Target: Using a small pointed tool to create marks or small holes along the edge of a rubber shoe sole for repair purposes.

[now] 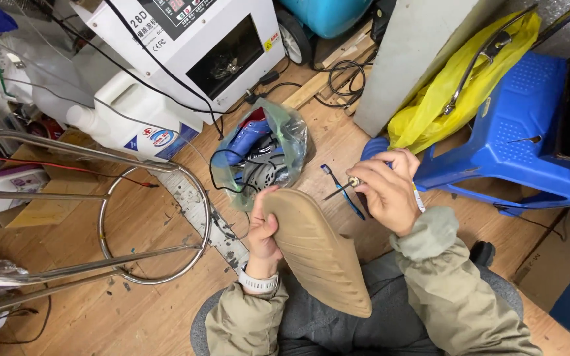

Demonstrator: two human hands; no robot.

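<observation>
At the far left of the wooden floor (pixel 153 310) stands a chrome stool frame (pixel 100 217), with a white plastic jug (pixel 133 118) behind it. Near the floor's middle lies a clear bag of shoes (pixel 262 155). Just below it, the left hand (pixel 263 231) has its fingers clamped on the edge of a tan shoe sole (pixel 315 254), held ridged side up over the lap. To the right, the right hand (pixel 387 191) pinches a small tube (pixel 353 181), fingers together. A blue toothbrush (pixel 341 191) lies on the floor just beside it. A yellow bag (pixel 443 99) and blue stool (pixel 522 132) sit at the right.
</observation>
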